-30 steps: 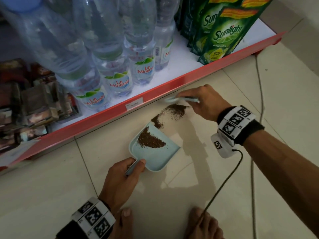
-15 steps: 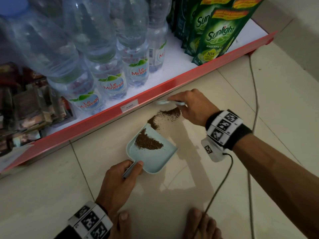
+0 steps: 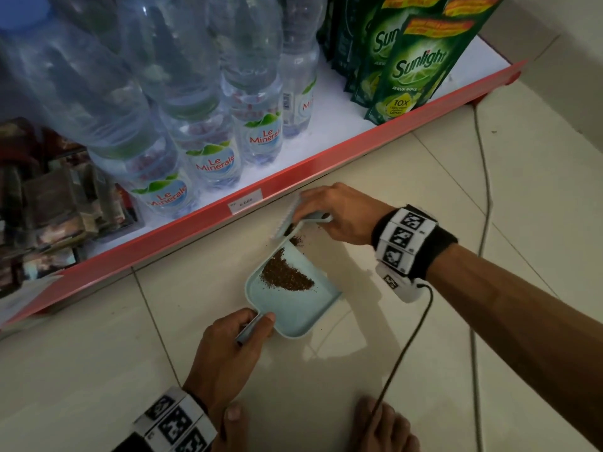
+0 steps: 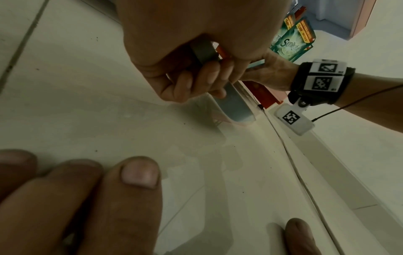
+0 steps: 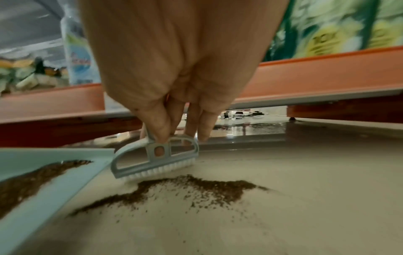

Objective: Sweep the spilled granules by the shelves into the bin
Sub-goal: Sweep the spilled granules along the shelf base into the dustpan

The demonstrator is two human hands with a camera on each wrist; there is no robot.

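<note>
Brown granules [image 5: 196,188] – brush [image 5: 156,157] touching dustpan [image 3: 303,313] lip.

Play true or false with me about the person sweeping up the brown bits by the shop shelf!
1. The right hand holds a small brush. True.
2. The dustpan has nothing in it. False: a pile of brown granules already lies inside.
3. The left hand grips the dustpan's handle. True.
4. All the granules are off the floor. False: a patch still lies on the tiles beside the brush.
5. The shelf holds only soap packs. False: water bottles stand there too, beside the green packs.
</note>
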